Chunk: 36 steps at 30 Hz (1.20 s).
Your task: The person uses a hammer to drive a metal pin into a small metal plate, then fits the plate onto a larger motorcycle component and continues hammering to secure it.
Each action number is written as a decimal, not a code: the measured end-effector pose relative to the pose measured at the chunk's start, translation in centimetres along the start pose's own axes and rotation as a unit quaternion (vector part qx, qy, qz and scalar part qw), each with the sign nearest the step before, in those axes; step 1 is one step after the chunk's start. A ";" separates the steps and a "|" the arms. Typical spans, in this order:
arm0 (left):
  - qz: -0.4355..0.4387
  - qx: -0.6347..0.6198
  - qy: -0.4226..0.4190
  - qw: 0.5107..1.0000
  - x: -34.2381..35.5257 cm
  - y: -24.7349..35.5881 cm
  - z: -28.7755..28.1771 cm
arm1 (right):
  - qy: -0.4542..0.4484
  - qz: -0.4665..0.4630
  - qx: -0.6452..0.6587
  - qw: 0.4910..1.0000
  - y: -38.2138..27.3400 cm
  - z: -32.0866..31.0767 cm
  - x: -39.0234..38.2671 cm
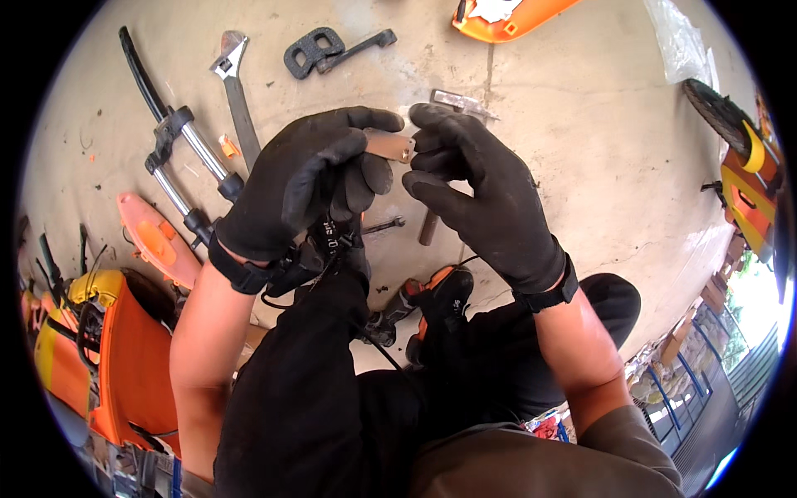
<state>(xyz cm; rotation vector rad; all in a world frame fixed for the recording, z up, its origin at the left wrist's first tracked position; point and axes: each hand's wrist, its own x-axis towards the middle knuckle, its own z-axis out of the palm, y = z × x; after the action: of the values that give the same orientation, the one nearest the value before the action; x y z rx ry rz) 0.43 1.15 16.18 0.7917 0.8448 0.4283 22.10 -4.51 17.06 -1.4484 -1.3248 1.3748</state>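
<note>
Both my hands wear black gloves and meet at chest height above the floor. My left hand (320,170) pinches a small flat copper-brown piece (387,146) with a hole near its right end. Its far end is hidden under the left fingers. My right hand (490,187) is close by, its curled fingertips at the right end of the piece. Whether they touch it I cannot tell. The right thumb stands apart from the fingers, and nothing shows between them. Below the hands, a wrench (384,224) and a hammer (452,101) lie on the floor.
An adjustable wrench (237,91), a front fork (187,141) and a black pedal with its crank (320,54) lie ahead. Orange bodywork (137,365) stands at left, beside a long orange panel (158,236). A wheel (718,116) and clear plastic (682,41) are at right.
</note>
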 end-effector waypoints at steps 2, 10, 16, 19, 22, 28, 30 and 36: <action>0.011 -0.017 -0.002 1.000 -0.3 0.4 0.4 | -0.036 0.004 -0.065 0.997 -1.2 -0.8 0.2; 0.005 -0.133 -0.010 0.991 -2.0 3.3 3.7 | -0.076 0.060 -0.043 0.994 -7.8 -3.0 0.1; 0.079 -0.127 0.024 0.989 -2.8 4.1 5.0 | -0.074 0.037 -0.047 0.995 -9.5 -3.5 0.7; 0.087 -0.136 0.033 0.986 -3.3 4.3 4.8 | -0.063 0.068 0.018 0.996 -9.9 -2.6 0.9; 0.083 -0.148 0.018 0.985 -3.1 4.5 4.5 | -0.055 0.070 0.004 0.996 -10.7 -2.4 0.9; 0.109 -0.138 0.020 0.984 -2.3 3.9 4.7 | -0.066 -0.016 -0.010 0.998 -8.9 -2.9 1.0; 0.114 -0.130 0.021 0.985 -2.2 3.7 4.5 | -0.068 -0.008 0.000 0.998 -8.9 -2.8 0.9; 0.147 -0.118 0.031 0.982 -2.1 3.2 4.7 | -0.071 -0.055 -0.036 0.995 -8.0 -3.1 1.0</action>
<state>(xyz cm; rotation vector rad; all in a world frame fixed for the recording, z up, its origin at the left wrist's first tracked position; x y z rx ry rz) 2.85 -0.19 21.62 0.6864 0.7195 0.8028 23.46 -1.45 25.02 -1.3231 -1.5371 1.3909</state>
